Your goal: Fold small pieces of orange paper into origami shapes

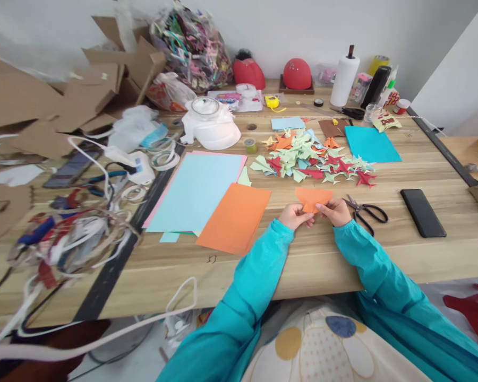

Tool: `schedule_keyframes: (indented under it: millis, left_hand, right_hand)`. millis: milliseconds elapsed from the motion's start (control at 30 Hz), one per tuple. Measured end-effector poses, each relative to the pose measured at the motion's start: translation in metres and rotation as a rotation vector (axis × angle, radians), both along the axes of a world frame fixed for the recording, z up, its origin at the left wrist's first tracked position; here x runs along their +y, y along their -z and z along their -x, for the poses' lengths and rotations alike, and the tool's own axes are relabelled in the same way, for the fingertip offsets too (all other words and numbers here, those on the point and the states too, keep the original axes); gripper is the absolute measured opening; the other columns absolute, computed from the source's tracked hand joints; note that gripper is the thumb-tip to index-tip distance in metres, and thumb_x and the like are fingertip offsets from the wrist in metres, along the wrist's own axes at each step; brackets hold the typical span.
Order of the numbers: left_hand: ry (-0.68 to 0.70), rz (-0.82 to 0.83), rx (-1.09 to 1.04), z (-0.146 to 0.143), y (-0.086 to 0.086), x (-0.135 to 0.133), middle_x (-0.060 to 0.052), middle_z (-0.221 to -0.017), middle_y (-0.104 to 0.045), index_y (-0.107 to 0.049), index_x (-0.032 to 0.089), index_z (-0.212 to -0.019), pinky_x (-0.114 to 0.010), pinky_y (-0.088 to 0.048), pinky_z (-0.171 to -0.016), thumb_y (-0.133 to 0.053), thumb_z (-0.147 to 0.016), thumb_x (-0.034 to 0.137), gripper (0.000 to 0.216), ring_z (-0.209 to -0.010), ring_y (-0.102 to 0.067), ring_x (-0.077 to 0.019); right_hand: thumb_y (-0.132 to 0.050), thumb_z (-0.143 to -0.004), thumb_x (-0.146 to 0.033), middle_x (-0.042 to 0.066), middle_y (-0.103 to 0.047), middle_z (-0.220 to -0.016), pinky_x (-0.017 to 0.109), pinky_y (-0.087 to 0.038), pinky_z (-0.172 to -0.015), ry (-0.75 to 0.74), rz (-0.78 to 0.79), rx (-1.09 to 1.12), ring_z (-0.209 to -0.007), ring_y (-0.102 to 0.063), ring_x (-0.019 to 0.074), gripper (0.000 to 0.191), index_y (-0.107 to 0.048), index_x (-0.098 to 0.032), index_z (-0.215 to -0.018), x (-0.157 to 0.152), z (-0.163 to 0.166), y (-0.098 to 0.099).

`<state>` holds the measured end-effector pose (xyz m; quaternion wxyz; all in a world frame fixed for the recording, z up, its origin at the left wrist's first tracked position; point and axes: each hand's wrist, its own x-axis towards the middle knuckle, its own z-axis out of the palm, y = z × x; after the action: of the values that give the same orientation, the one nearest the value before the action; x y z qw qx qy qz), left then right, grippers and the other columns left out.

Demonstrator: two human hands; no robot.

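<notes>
Between my two hands is a small piece of orange paper (313,197), partly folded, its wide edge facing away from me. My left hand (295,216) pinches its lower left part, and my right hand (334,212) grips the lower right side with thumb and fingers. Just beyond lies a heap of folded paper cranes (298,154) in pale green, red, orange and blue. Scissors (366,211) with black handles rest beside my right hand. Orange sheets (235,217) lie to the left, overlapping a stack of light blue and pink paper (195,185).
A black phone (423,213) lies at the right, a turquoise sheet (372,143) behind it. Tangled cables (75,233), a power strip (139,167) and torn cardboard (56,95) crowd the left. Along the wall stand red domes (297,74) and a paper roll (344,79).
</notes>
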<state>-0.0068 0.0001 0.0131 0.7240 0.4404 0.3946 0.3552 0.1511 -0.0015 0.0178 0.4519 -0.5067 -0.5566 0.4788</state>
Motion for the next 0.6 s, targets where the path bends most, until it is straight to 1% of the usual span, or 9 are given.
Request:
schedule_keyframes:
  millis: [100,200,367,500,600]
  left_hand:
    - [0.021,-0.010,0.003,-0.0010,-0.0001,-0.0005,-0.008,-0.059,-0.065,-0.061,0.006,-0.068,-0.026,-0.050,-0.047,-0.077,-0.050,0.038,0.040,-0.049,-0.060,-0.0141]
    - [0.004,-0.023,0.024,-0.0023,0.0020,0.0001,-0.008,-0.058,-0.065,-0.062,0.005,-0.066,-0.025,-0.050,-0.046,-0.075,-0.050,0.042,0.042,-0.047,-0.060,-0.0135]
    - [0.001,-0.001,0.029,-0.0019,0.0044,0.0011,-0.006,-0.057,-0.065,-0.062,0.006,-0.067,-0.025,-0.049,-0.046,-0.076,-0.050,0.042,0.042,-0.045,-0.058,-0.0123]
    - [0.014,-0.014,0.035,-0.0013,0.0050,0.0015,-0.006,-0.055,-0.064,-0.061,0.006,-0.064,-0.025,-0.049,-0.045,-0.075,-0.051,0.041,0.039,-0.045,-0.058,-0.0126]
    - [0.007,-0.026,0.037,-0.0013,0.0059,0.0017,-0.006,-0.053,-0.063,-0.061,0.006,-0.063,-0.025,-0.048,-0.043,-0.075,-0.051,0.040,0.039,-0.043,-0.058,-0.0127]
  right_hand:
    - [-0.069,-0.057,-0.051,0.000,-0.055,-0.043,0.023,-0.037,-0.039,-0.032,0.003,0.020,-0.039,-0.047,0.0092,0.038,-0.057,-0.015,-0.049,-0.0008,0.0001,0.0011]
    - [-0.069,-0.056,-0.052,0.000,-0.057,-0.045,0.023,-0.040,-0.040,-0.070,0.016,0.053,-0.040,-0.048,0.0094,0.039,-0.060,-0.014,-0.054,-0.0012,0.0005,0.0039]
    - [-0.058,-0.065,-0.058,0.002,-0.056,-0.043,0.023,-0.042,-0.041,-0.022,0.049,0.037,-0.039,-0.049,0.0094,0.047,-0.058,-0.014,-0.048,-0.0014,0.0014,0.0052]
    - [-0.059,-0.065,-0.057,0.002,-0.056,-0.043,0.022,-0.042,-0.041,0.009,0.014,-0.001,-0.039,-0.049,0.0093,0.046,-0.058,-0.014,-0.047,-0.0021,0.0024,0.0041]
    - [-0.059,-0.066,-0.055,0.002,-0.056,-0.044,0.022,-0.042,-0.042,0.006,-0.008,-0.022,-0.040,-0.050,0.0095,0.045,-0.058,-0.014,-0.048,-0.0028,0.0026,0.0038]
